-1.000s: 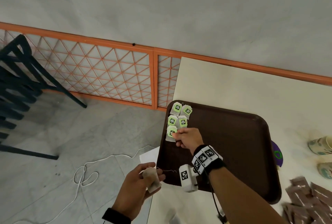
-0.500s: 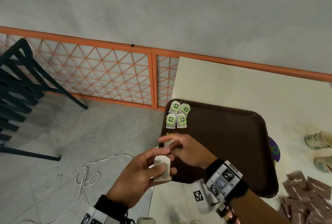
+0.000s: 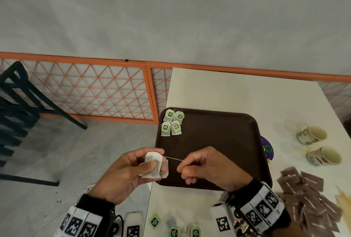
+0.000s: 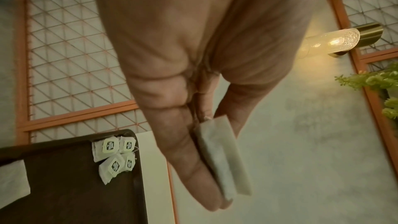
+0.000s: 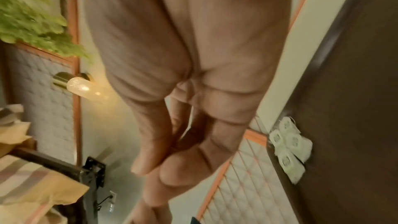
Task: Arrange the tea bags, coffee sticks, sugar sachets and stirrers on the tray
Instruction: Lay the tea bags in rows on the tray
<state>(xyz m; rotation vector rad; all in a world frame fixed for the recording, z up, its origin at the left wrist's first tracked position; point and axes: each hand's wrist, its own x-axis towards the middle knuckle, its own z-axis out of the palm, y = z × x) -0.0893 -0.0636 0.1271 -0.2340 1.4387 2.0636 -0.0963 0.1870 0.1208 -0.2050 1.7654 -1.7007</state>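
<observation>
1. It looks like a café or canteen: a white table (image 3: 237, 92) carries a brown serving tray (image 3: 218, 141), paper cups (image 3: 311, 135) and brown sachets (image 3: 303, 185).
2. The grey wall has orange lattice panels (image 3: 91, 90), a glass wall lamp (image 4: 336, 40) (lit) and green plants (image 5: 28, 14).
3. Dark chairs (image 3: 17, 115) are stacked on a tiled floor.

Tea bags (image 3: 175, 230) at the head view's bottom edge are cut off. Brown sachets (image 3: 311, 202) blur at the right. The right wrist view hides what the right hand (image 5: 183, 108) pinches.
</observation>
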